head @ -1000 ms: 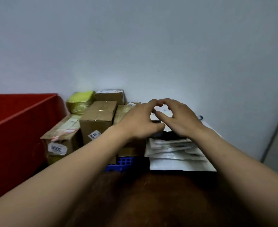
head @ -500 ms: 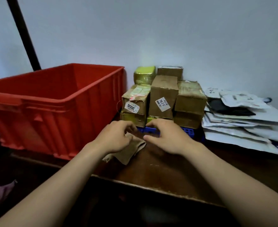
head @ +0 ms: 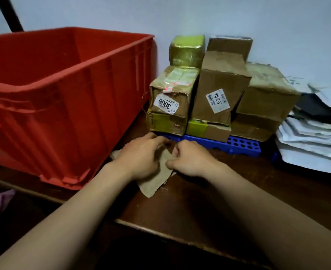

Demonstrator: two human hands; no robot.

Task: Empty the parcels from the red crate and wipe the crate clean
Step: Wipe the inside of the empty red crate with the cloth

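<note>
Closing in since half a second ago, the right hand [head: 190, 159] is now pinching the edge of the tan cloth [head: 156, 185] between thumb and curled fingers, where before it was lying flat beside it. The left hand [head: 141, 155] is gripping the cloth's other half with bent fingers, hiding most of the fabric and its own thumb. Only a lower corner is poking out onto the dark worktop [head: 199, 207]. The red crate [head: 63, 106] is sitting just left of the hands and running off the left edge, its near wall blocking any sight of its floor. Behind the hands, taped cardboard parcels [head: 219, 94] are standing stacked on a blue perforated tray [head: 242, 146], largely covering it. A pile of pale mailer bags [head: 312, 137] is being cut off at the right edge, its printing too blurred to read.
</note>
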